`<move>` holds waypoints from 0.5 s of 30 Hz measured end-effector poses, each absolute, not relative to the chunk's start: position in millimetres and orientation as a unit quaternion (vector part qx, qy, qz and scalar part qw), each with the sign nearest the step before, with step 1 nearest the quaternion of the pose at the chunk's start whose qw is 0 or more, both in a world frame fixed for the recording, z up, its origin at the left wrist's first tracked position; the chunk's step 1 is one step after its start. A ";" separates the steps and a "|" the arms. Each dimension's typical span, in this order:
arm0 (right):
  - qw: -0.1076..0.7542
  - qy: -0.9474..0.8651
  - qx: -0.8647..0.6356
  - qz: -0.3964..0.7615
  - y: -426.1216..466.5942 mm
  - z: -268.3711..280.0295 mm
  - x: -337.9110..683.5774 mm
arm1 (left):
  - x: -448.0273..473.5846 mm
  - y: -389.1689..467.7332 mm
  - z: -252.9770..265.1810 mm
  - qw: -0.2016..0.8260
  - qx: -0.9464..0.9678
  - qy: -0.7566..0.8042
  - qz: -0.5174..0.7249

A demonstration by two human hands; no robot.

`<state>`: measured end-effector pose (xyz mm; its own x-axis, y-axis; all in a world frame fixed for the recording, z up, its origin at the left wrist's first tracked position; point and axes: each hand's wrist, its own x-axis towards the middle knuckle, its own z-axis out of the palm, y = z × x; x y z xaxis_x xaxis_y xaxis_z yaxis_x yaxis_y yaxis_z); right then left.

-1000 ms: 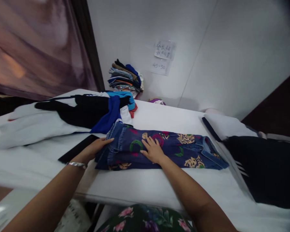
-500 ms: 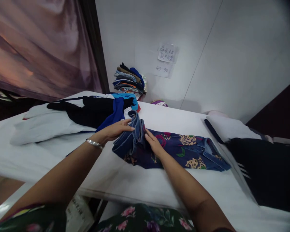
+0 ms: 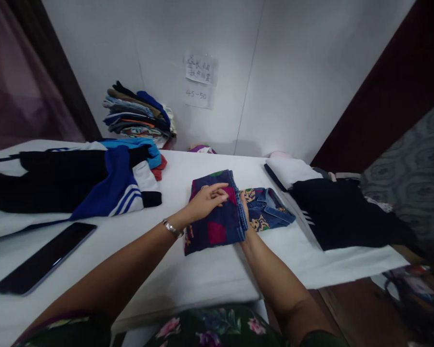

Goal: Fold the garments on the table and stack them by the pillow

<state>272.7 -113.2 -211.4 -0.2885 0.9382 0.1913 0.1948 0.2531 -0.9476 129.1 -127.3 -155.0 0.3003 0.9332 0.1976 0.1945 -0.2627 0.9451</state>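
A dark blue denim shirt (image 3: 208,236) with red, green and tan patterns lies partly folded on the white table, its lower part turned up toward the collar (image 3: 275,212). My left hand (image 3: 208,200) rests over the folded part, its fingers apart and slightly bent. Slipped in at the fold's right edge, my right hand (image 3: 246,214) holds the doubled cloth between the fold and the collar end; most of its fingers are hidden behind the fabric.
Loose black, blue and white clothes (image 3: 90,178) spread over the left of the table (image 3: 137,270), near a black phone (image 3: 43,258). A stack of folded clothes (image 3: 137,113) stands against the wall. Black and white garments (image 3: 332,207) lie at the right.
The shirt's bunched lower end has been turned over to the right into a flat fold. My left hand has moved onto it. The view has swung right, and the phone now shows.
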 end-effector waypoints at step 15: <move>0.392 -0.286 -0.303 0.820 -111.1 -232.4 303.5 | 114.6 -134.4 -217.9 0.146 0.715 0.602 0.324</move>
<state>303.5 -111.1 -232.4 -0.5081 0.8166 -0.2737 -0.4701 -0.5293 -0.7063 114.6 -134.4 -217.9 0.0651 0.9557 0.2871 0.7657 -0.2324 0.5997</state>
